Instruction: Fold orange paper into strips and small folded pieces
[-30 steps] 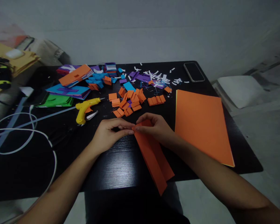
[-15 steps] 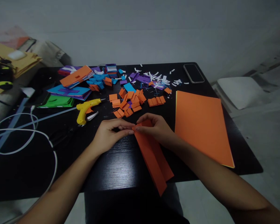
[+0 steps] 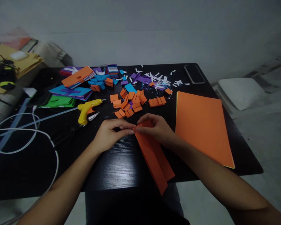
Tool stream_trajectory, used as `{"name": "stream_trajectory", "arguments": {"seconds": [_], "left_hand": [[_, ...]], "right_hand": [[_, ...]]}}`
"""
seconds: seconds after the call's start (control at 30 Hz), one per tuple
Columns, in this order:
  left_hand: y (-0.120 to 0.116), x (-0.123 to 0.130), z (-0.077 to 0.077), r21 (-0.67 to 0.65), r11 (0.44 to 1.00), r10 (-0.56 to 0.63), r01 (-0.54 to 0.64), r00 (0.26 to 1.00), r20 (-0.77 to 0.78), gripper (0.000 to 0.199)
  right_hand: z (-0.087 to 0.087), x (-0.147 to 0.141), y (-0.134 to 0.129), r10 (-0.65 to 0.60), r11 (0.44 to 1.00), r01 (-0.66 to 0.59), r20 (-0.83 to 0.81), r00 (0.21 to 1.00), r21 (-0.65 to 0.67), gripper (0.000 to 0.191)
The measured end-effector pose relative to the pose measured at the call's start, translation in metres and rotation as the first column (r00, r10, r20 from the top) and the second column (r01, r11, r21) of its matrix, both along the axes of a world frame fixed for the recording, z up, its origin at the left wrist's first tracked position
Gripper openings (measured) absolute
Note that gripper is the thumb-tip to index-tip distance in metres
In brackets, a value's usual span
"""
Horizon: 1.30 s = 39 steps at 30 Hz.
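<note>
A folded sheet of orange paper (image 3: 152, 153) slants from my fingers toward the table's front edge, its lower end sticking out past the edge. My left hand (image 3: 110, 132) pinches the paper's far left corner between thumb and fingers. Right beside it, my right hand (image 3: 155, 128) grips the same far end, thumb on top and fingers curled over it. The fingertips of both hands nearly meet at that corner. Several small folded orange paper pieces (image 3: 131, 101) lie just beyond my hands.
Left of my hands are a yellow glue gun (image 3: 85, 110), scissors (image 3: 67, 134) and a white cable (image 3: 53, 143). Folded coloured papers (image 3: 77, 77) and scraps (image 3: 159, 79) lie at the back, with a phone (image 3: 194, 74). Orange sheets (image 3: 201, 128) are stacked at right.
Both hands keep their hold at the same corner. The paper's lower end has shifted very slightly; the camera view has moved a little.
</note>
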State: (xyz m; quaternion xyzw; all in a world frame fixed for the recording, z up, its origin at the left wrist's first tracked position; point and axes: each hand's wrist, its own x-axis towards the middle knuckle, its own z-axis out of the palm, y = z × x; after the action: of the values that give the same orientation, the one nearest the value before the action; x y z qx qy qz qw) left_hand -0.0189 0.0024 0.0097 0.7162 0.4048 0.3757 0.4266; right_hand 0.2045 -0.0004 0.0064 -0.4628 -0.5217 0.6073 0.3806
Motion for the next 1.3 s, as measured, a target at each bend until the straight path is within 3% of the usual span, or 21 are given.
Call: {"name": "stream_trajectory", "arguments": {"seconds": [0.73, 0.87, 1.0, 1.3], "left_hand": [[0.0, 0.003, -0.001, -0.01, 1.0, 0.022, -0.022, 0.999, 0.028, 0.011], [0.001, 0.001, -0.001, -0.067, 0.997, 0.029, -0.028, 0.999, 0.024, 0.015], [0.004, -0.001, 0.0, -0.185, 0.983, 0.028, -0.015, 0.997, 0.068, 0.032], [-0.002, 0.01, 0.001, -0.256, 0.965, -0.061, 0.055, 0.998, -0.017, 0.028]], "right_hand": [[-0.002, -0.001, -0.001, 0.003, 0.999, -0.005, -0.052, 0.999, -0.033, 0.025], [-0.001, -0.001, 0.0, 0.003, 1.0, -0.004, -0.043, 0.999, -0.027, 0.027], [-0.001, 0.0, 0.001, -0.003, 1.0, 0.003, -0.023, 1.0, -0.008, 0.028], [-0.007, -0.002, 0.002, -0.009, 1.0, 0.009, 0.01, 1.0, 0.025, 0.026]]}}
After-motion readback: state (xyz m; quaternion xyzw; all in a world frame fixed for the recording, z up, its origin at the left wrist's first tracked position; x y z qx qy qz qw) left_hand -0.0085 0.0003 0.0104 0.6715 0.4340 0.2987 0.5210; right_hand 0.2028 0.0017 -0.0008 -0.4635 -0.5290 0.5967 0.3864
